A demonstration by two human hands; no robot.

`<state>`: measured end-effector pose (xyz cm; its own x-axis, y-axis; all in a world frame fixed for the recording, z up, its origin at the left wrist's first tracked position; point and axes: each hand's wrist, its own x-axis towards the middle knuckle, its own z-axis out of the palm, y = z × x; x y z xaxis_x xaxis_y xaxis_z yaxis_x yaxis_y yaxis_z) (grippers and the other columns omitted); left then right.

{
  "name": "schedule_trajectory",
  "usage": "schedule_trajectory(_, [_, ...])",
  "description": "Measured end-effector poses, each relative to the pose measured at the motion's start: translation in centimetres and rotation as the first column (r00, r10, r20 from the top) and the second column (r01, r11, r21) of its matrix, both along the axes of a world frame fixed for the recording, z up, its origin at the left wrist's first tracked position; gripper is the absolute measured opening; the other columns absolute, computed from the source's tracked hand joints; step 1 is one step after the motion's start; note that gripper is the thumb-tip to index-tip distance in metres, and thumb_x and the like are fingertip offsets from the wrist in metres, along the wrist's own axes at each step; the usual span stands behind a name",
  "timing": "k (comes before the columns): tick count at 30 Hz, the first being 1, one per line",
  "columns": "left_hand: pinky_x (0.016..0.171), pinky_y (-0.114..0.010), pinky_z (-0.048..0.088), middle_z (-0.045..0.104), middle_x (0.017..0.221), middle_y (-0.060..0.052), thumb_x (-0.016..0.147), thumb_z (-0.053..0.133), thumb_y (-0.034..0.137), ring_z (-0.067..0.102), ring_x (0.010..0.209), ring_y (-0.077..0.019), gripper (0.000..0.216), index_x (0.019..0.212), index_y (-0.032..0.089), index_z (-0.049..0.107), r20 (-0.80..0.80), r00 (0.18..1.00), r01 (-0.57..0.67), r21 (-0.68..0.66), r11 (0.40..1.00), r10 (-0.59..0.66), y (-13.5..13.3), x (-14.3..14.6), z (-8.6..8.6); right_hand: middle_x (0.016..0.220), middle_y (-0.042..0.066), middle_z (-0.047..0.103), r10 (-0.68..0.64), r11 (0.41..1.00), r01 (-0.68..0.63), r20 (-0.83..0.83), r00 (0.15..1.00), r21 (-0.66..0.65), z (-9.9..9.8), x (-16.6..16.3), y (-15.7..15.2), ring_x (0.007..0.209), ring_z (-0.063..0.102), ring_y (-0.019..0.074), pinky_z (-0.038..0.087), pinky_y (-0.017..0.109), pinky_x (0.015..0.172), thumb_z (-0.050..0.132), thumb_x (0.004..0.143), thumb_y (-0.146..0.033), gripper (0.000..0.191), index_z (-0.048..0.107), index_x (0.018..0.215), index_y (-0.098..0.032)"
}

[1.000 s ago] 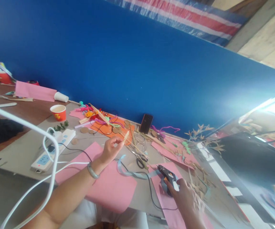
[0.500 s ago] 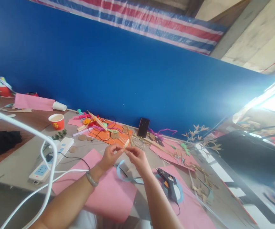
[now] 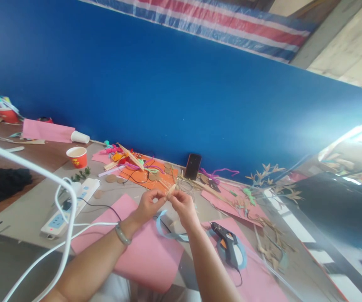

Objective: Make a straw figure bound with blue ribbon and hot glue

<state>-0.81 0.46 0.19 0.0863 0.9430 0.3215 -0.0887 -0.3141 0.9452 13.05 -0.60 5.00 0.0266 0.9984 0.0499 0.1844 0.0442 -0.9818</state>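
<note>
From here I see left hand and right hand both pinching one pale sliver, its long axis slanting away and rightward.

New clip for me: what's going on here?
A person pinches a small pale piece between the fingertips of the left grip and right grip, above a cluttered table. The black glue gun lies unheld to the right, across a blue roll. A large pink sheet spreads beneath the left forearm.
</note>
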Motion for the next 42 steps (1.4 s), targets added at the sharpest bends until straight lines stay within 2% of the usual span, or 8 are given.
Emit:
schedule_trajectory(15, [0.061,-0.024,0.041,0.060,0.065,-0.002,0.076,0.065,0.033,0.052,0.063,-0.0128,0.020,0.070,0.014,0.063,0.022,1.000,-0.020,-0.033,0.999,0.020,0.33,0.20,-0.62,0.053,-0.003,0.049,-0.022,1.000,0.022,0.024,0.999,0.017,-0.12,-0.08,0.15,0.050,0.036,0.0087,0.026,0.021,0.045,0.063,0.066,-0.029,0.015,0.061,0.061,-0.016])
schedule_trajectory(22, [0.059,-0.023,0.041,0.059,0.063,-0.001,0.074,0.068,0.036,0.052,0.061,-0.0118,0.024,0.069,0.013,0.063,0.076,0.997,0.017,-0.062,0.998,-0.012,0.29,0.18,-0.37,0.048,-0.006,0.042,0.060,0.997,-0.064,-0.073,0.996,-0.053,0.48,0.34,-0.14,0.046,0.029,0.0067,0.021,0.022,0.045,0.065,0.065,-0.031,0.015,0.065,0.067,-0.015])
schedule_trajectory(25, [0.060,-0.023,0.042,0.061,0.065,-0.002,0.074,0.068,0.035,0.053,0.061,-0.0118,0.023,0.069,0.013,0.063,0.086,0.996,0.039,-0.063,0.997,-0.034,0.27,0.17,-0.36,0.049,-0.006,0.044,0.041,0.997,-0.047,-0.090,0.995,-0.060,0.46,0.48,-0.15,0.046,0.030,0.0068,0.021,0.022,0.045,0.065,0.064,-0.030,0.015,0.065,0.067,-0.015])
schedule_trajectory(42, [0.059,-0.023,0.041,0.062,0.064,-0.002,0.072,0.067,0.029,0.053,0.061,-0.0118,0.017,0.067,0.013,0.064,0.056,0.996,0.072,-0.094,0.993,-0.067,0.32,0.22,-0.47,0.051,-0.003,0.049,-0.005,1.000,0.002,0.075,0.997,0.029,-0.10,0.34,0.09,0.048,0.036,0.0086,0.027,0.021,0.045,0.061,0.066,-0.026,0.012,0.060,0.058,-0.017])
